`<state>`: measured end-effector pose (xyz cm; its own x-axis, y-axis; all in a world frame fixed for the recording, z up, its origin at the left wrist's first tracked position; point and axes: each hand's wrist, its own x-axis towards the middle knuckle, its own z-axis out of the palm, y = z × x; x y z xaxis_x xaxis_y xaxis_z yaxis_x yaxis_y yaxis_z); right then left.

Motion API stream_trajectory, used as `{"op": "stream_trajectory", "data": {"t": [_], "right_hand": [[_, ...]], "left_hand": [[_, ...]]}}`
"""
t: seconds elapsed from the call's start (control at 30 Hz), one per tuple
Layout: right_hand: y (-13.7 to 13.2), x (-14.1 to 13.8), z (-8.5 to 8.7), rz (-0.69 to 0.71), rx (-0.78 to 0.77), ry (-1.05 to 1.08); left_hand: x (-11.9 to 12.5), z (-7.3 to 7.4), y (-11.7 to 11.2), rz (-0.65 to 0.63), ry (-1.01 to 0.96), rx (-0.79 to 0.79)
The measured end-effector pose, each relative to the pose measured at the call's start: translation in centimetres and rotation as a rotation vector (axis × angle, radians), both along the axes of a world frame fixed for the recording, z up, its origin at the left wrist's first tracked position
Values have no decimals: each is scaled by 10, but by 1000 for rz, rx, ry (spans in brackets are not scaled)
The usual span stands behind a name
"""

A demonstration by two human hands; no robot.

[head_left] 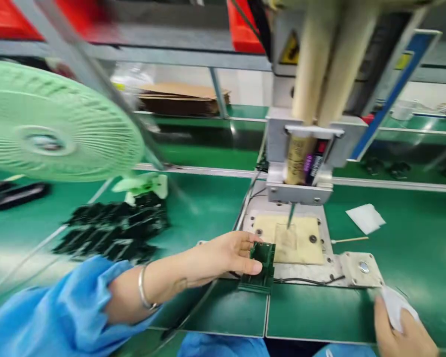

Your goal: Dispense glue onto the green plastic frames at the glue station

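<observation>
My left hand point(223, 258) reaches across the green bench and is closed on a small dark green plastic part point(260, 267), thumb on its front face. The part is at the front edge of a metal base plate point(359, 270) that carries a tan pad point(290, 239). A dispensing machine point(305, 148) with two cream cartridges and a thin needle stands over that pad. My right hand point(401, 329) is at the lower right corner, fingers closed round a white cloth-like piece point(396, 305). A blue sleeve and a metal bangle are on my left arm.
A pale green fan point(55, 124) stands at the left. Below it lies a heap of black plastic parts point(115, 230). A white wipe point(364, 218) and a thin stick point(349, 240) lie right of the machine. Red bins hang overhead; a cardboard box sits at the back.
</observation>
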<state>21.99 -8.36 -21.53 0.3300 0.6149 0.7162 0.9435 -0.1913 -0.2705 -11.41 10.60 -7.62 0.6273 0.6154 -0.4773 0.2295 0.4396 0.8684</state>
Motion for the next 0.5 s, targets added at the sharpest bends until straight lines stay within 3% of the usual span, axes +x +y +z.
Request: {"op": "stream_trajectory", "data": {"t": [0.07, 0.2, 0.33, 0.5], "right_hand": [[-3, 3, -3, -34, 32, -94], [8, -1, 0, 41, 104, -204], [12, -5, 4, 70, 132, -204], [11, -4, 1, 90, 132, -123]], "left_hand": [[18, -4, 5, -12, 3, -36], [46, -4, 21, -7, -5, 3], [54, -7, 36, -23, -24, 129], [62, -29, 44, -26, -24, 360]]}}
